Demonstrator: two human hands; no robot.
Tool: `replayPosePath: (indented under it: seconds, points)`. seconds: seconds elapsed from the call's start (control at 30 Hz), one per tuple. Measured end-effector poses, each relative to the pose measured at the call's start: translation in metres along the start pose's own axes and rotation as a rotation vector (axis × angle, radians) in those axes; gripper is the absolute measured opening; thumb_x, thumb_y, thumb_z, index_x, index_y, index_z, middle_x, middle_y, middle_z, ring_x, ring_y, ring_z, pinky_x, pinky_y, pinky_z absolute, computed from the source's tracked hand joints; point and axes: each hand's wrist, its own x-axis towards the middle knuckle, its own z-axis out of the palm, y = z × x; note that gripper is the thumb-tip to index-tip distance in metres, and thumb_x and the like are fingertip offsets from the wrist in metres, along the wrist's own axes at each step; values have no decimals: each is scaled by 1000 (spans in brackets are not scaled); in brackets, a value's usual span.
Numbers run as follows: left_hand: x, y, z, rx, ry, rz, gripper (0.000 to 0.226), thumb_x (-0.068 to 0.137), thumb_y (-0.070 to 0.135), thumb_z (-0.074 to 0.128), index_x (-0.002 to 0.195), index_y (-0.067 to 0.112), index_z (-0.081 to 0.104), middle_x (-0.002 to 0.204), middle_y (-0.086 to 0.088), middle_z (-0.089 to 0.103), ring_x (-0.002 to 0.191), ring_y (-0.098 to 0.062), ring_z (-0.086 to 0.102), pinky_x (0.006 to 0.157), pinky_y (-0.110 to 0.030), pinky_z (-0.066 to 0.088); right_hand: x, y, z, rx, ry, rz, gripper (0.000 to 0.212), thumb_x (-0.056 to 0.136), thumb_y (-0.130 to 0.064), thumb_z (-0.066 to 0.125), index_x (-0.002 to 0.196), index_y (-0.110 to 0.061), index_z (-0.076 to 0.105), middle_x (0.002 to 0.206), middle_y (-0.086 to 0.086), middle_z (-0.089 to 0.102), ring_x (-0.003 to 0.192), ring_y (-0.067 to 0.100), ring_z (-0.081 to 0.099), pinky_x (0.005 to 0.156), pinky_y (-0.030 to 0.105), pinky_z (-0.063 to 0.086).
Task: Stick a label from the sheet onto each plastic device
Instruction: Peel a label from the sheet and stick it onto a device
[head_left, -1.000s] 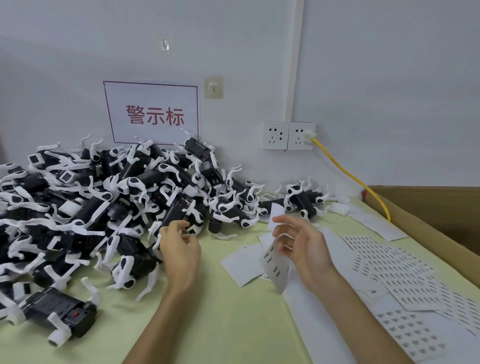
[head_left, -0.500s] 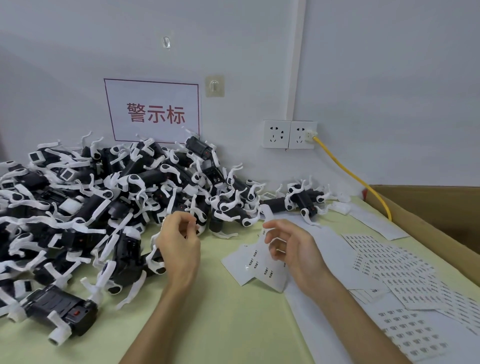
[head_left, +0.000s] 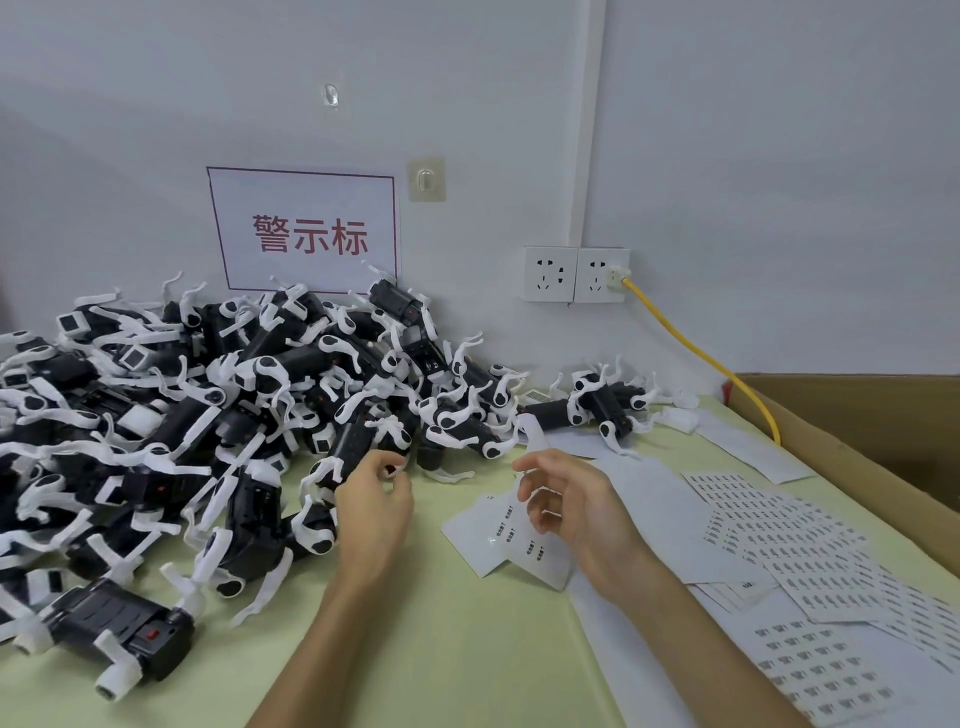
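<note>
Now lowers the label sheet (head_left: 514, 535) to the green table (head_left: 441, 649), down from where it hung curled in mid-air a second ago. Holds it in the right hand (head_left: 571, 504), fingers curled around the paper, thumb hidden behind its upturned strip. Lifts the left hand (head_left: 374, 499) at the near edge of the pile of plastic devices (head_left: 208, 415), thumb and forefinger pinched together on a tiny piece (head_left: 389, 471) too small to make out. Leaves further printed sheets (head_left: 779, 545) cut off at the right edge.
</note>
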Motion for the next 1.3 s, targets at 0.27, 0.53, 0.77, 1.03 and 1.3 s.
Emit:
replayPosePath:
  seconds: [0.27, 0.53, 0.77, 1.03, 1.3]
  points:
    - [5, 5, -6, -103, 185, -182, 33, 94, 3, 55, 123, 12, 69, 99, 1, 63, 64, 4, 48, 54, -12, 34, 1, 2, -1, -11, -16, 0, 26, 98, -17, 48, 92, -6, 71, 74, 8, 61, 57, 16, 50, 58, 28, 37]
    - [-1, 15, -18, -216, 343, -49, 23, 94, 3, 55, 105, 18, 69, 85, 9, 66, 73, -2, 61, 59, -10, 41, 1, 1, 0, -9, -24, -1, 26, 98, -16, 48, 92, -6, 71, 74, 8, 61, 58, 17, 50, 58, 28, 37]
    - [-27, 39, -8, -264, 309, 391, 22, 90, -6, 55, 87, 12, 66, 77, 12, 68, 69, -10, 65, 59, -14, 47, 0, 3, 0, -29, -28, 2, 25, 98, -16, 50, 93, -7, 72, 75, 8, 61, 59, 17, 52, 58, 27, 39]
    - [-60, 61, -1, -280, 111, 750, 17, 85, 9, 48, 79, 6, 64, 66, 2, 61, 57, -12, 57, 53, -25, 44, 0, 5, 5, 83, -27, 74, 30, 97, -20, 59, 128, -22, 58, 113, 11, 70, 92, 32, 71, 76, 40, 56]
    - [-69, 65, -1, -285, 46, 821, 18, 85, 7, 48, 80, 7, 65, 70, 2, 58, 59, -8, 52, 55, -20, 41, 0, 9, 4, -142, 19, 8, 35, 91, -9, 68, 122, -26, 66, 119, 9, 67, 94, 20, 71, 83, 36, 58]
